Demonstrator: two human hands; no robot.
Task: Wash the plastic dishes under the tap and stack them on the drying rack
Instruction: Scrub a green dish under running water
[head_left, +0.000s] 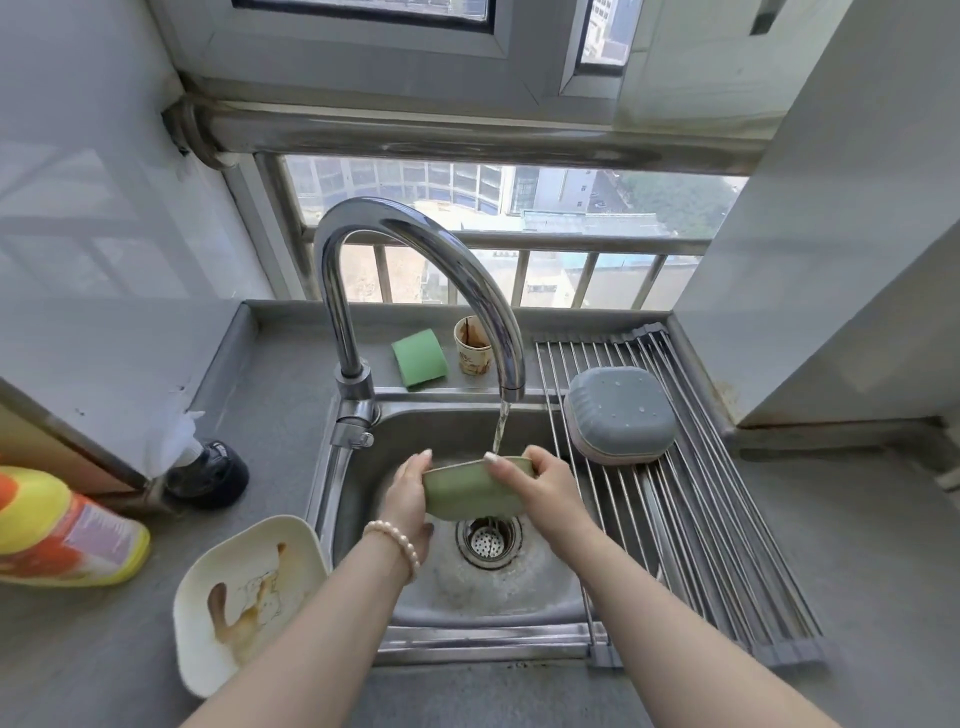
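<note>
Green dish is over the sink, just under the tap spout, with water running into it. Left hand and right hand grip it from opposite sides, thumbs on the rim. Blue-grey dish sits upside down on the drying rack, right of the sink. Stained white dish lies left of the sink.

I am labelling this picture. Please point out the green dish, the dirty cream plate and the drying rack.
green dish (470, 496), head view, outer wall.
cream plate (249, 582), head view, stained inside.
drying rack (727, 545), head view, bare rods.
</note>
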